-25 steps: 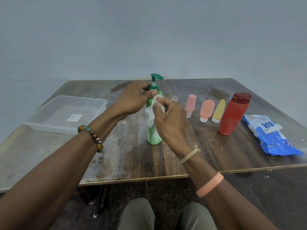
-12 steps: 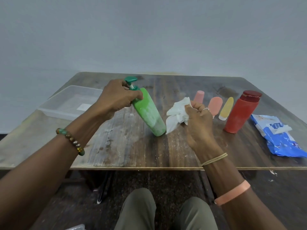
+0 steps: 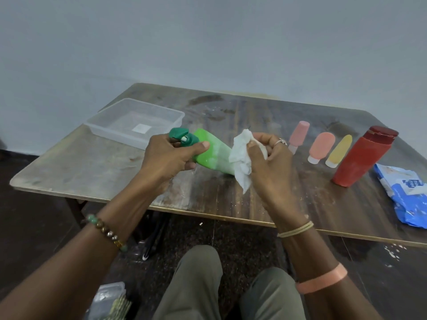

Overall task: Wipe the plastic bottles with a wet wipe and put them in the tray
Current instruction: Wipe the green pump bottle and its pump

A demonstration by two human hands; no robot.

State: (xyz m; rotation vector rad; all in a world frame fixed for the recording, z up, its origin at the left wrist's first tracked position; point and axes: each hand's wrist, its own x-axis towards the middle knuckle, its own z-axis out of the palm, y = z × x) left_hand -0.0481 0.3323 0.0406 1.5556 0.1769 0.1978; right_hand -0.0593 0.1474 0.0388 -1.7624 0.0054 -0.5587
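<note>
The green pump bottle [image 3: 213,153], upright on the table [image 3: 92,162] a second ago, now lies tipped far over, gripped at its neck by the left hand [image 3: 168,158]; the right hand [image 3: 270,162] has brought the wet wipe [image 3: 241,158] back against its lower body.

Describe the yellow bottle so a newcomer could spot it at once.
On the wooden table, find the row of bottles on its right side. The yellow bottle stands between the squat pink bottle and the tall red bottle, the only yellow one.
</note>
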